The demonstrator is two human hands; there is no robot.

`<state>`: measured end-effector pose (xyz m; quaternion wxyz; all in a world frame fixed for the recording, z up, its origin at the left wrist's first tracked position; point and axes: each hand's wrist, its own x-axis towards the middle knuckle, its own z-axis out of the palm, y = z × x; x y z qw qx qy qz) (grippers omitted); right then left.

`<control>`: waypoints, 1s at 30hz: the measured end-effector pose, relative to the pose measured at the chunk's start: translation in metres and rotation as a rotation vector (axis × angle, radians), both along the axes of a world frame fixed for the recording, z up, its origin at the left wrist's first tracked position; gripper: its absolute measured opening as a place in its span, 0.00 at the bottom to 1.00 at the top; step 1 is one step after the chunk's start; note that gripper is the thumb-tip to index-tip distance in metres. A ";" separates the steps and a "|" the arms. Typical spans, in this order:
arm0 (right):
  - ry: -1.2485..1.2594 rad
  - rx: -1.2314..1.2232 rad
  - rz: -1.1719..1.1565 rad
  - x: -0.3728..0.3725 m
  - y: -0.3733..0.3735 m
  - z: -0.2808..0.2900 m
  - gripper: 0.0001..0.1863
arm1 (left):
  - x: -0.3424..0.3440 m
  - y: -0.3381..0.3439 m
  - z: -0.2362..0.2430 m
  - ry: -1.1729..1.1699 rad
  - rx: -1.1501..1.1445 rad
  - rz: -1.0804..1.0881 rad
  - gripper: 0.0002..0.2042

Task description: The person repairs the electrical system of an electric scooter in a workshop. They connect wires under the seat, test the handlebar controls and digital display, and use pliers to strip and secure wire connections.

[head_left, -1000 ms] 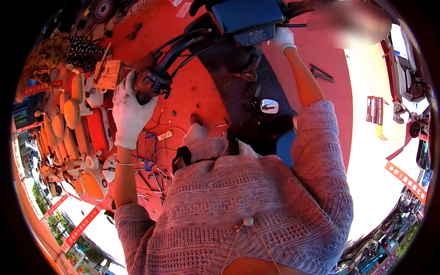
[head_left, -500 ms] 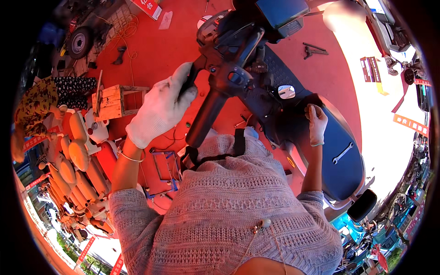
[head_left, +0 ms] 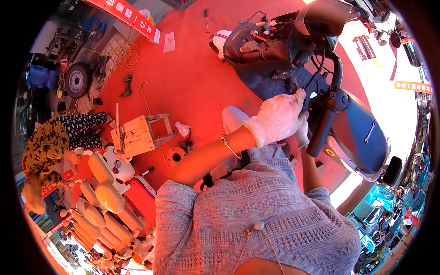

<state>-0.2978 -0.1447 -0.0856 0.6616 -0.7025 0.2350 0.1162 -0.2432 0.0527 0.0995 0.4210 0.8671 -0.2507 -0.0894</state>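
Note:
My left hand (head_left: 278, 117) in a white glove reaches across to the right, its fingers closed on a black part of the scooter's handlebar assembly (head_left: 316, 87). My right hand (head_left: 301, 134), also gloved, is just behind and below it, its fingers mostly hidden. Beside them are a black grip (head_left: 321, 133) and a switch housing (head_left: 337, 98). Beyond lies the scooter's dark footboard (head_left: 256, 80), with an opened front body (head_left: 266, 46) full of wires above it. A wrench (head_left: 369, 132) rests on the black seat (head_left: 360, 142).
A co-worker (head_left: 50, 153) in patterned clothes is at the left by orange and white scooters (head_left: 105, 197). A wooden stool (head_left: 135, 135), a spare wheel (head_left: 77, 80), a coiled yellow hose (head_left: 126, 59) and a drill (head_left: 126, 87) are on or beside the red floor (head_left: 183, 82).
My view has swung leftward. My left hand has moved right across my body, and my right hand is now mostly hidden behind it. The scooter's opened front has come into view.

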 end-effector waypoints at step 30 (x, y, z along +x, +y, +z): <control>-0.187 0.324 -1.162 0.315 0.265 -0.030 0.13 | 0.470 0.313 -0.161 1.021 0.051 -0.375 0.09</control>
